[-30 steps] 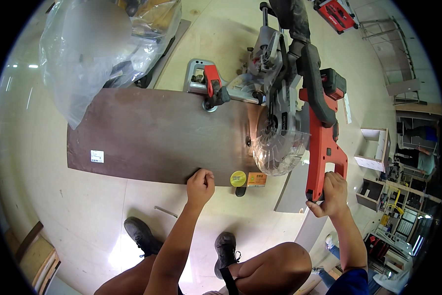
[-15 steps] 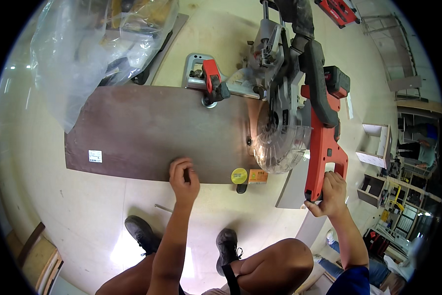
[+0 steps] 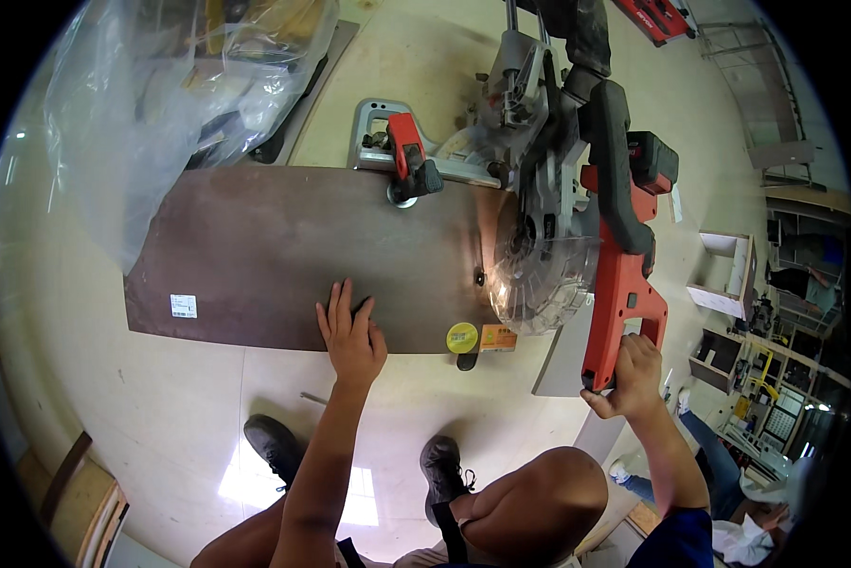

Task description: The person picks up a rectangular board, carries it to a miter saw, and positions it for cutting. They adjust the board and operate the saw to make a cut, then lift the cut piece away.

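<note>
My left hand (image 3: 351,343) lies with fingers spread on the front part of a dark brown board (image 3: 245,246), which bears a white label (image 3: 184,306). Wrapped round the red handle of a mitre saw (image 3: 624,293) is my right hand (image 3: 636,374). The saw's clear blade guard (image 3: 544,284) comes down at the board's right end, where a light glows on the surface. A clamp with a red lever (image 3: 406,151) stands at the board's back edge, by the saw's grey fence. How deep the blade sits is hard to see behind the guard.
A clear plastic bag (image 3: 122,123) overlaps the board's far left corner. My shoes (image 3: 441,473) are on the pale floor in front. Open boxes (image 3: 724,275) stand to the right, with another person's legs (image 3: 700,454) nearby. A red case (image 3: 654,19) lies at the far right.
My left hand has gone from curled to spread flat on the board. The saw handle and my right hand have barely shifted. The person at the right has moved.
</note>
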A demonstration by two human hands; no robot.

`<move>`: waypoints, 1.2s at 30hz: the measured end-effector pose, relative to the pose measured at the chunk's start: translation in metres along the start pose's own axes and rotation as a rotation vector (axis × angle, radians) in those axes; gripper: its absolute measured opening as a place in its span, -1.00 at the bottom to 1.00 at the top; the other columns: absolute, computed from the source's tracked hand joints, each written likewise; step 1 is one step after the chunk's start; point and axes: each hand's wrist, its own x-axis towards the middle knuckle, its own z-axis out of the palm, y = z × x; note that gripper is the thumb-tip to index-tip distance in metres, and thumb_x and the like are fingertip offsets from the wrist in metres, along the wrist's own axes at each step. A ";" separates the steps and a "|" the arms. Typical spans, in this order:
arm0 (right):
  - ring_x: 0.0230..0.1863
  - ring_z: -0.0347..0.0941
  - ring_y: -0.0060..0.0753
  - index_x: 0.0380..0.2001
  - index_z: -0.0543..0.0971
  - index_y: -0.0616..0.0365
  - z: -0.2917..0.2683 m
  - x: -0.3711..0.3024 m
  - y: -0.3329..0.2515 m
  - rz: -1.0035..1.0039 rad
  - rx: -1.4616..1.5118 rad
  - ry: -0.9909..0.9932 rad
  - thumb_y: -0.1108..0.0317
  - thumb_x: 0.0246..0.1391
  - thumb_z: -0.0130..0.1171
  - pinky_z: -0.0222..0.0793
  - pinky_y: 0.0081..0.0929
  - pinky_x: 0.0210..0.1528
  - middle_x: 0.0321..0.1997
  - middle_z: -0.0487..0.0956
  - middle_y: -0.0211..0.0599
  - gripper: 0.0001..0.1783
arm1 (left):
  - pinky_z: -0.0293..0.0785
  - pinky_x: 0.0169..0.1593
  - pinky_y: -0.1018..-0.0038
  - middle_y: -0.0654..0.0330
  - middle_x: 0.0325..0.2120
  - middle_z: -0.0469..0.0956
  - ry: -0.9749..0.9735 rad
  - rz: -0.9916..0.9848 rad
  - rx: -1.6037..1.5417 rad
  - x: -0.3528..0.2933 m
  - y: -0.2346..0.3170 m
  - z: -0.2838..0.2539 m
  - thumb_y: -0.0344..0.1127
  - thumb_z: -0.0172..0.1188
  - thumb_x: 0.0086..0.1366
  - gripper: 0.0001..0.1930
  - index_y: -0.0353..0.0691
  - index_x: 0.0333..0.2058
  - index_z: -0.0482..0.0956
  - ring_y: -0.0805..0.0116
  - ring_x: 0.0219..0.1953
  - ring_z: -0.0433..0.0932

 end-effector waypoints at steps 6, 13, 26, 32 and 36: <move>-0.59 0.25 -0.18 -0.46 0.46 0.20 0.004 -0.002 0.002 0.004 -0.023 -0.009 -0.31 -0.11 0.18 0.17 -0.24 -0.46 -0.56 0.30 -0.26 -0.34 | -0.22 0.41 -0.11 -0.05 0.28 0.26 0.007 0.005 -0.003 0.000 -0.001 0.003 -0.43 -0.05 0.19 -0.68 -0.24 -0.11 0.57 -0.04 0.39 0.11; -0.57 0.27 -0.12 -0.38 0.48 0.25 0.008 -0.002 0.003 0.000 -0.023 -0.012 -0.25 -0.13 0.18 0.18 -0.20 -0.47 -0.54 0.32 -0.19 -0.33 | -0.22 0.41 -0.11 -0.06 0.27 0.28 0.020 0.010 -0.016 -0.001 -0.002 0.003 -0.43 -0.04 0.18 -0.69 -0.23 -0.12 0.57 -0.05 0.39 0.12; -0.54 0.29 -0.08 -0.31 0.50 0.29 0.023 -0.006 0.008 0.004 -0.039 0.002 -0.26 -0.12 0.16 0.18 -0.19 -0.44 -0.50 0.36 -0.14 -0.29 | -0.22 0.40 -0.15 -0.07 0.27 0.28 0.013 0.014 0.000 0.000 0.002 0.004 -0.44 -0.04 0.17 -0.68 -0.24 -0.12 0.59 -0.07 0.38 0.13; -0.57 0.25 -0.19 -0.47 0.45 0.21 0.023 -0.001 0.012 -0.008 -0.040 0.044 -0.31 -0.12 0.19 0.14 -0.25 -0.46 -0.56 0.31 -0.25 -0.33 | -0.21 0.40 -0.13 -0.08 0.26 0.30 0.037 0.021 0.001 -0.003 0.004 0.008 -0.44 -0.04 0.16 -0.69 -0.25 -0.16 0.61 -0.06 0.38 0.13; -0.57 0.25 -0.19 -0.47 0.45 0.19 0.024 0.001 0.012 -0.013 -0.053 0.055 -0.29 -0.12 0.20 0.13 -0.25 -0.46 -0.56 0.31 -0.25 -0.34 | -0.20 0.40 -0.11 -0.07 0.26 0.31 0.058 0.034 0.007 -0.006 0.001 0.009 -0.44 -0.03 0.15 -0.70 -0.26 -0.18 0.62 -0.06 0.39 0.13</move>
